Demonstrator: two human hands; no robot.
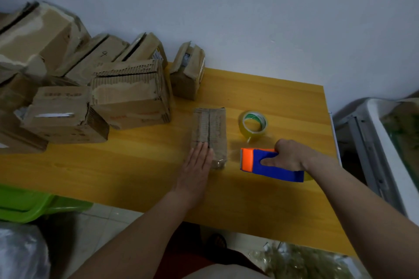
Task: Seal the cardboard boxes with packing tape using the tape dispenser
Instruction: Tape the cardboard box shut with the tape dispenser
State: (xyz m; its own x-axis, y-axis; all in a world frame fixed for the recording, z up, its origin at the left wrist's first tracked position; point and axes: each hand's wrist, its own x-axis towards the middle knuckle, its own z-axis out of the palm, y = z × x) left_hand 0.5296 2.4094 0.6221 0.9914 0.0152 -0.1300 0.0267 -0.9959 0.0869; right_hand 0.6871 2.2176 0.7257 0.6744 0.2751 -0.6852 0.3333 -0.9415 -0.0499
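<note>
Left hand (197,165) flat, fingers straight together, pressing small box (209,133) on surface (140,165); right hand (289,156) fingers curled, gripping tape dispenser (260,163).

Box pile (34,70) cut off left — labels blurred.

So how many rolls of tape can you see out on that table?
1 loose roll: the yellowish clear tape roll stands on the wooden table, beyond the blue-and-orange tape dispenser. The dispenser may hold another, mostly hidden by the right hand.
</note>
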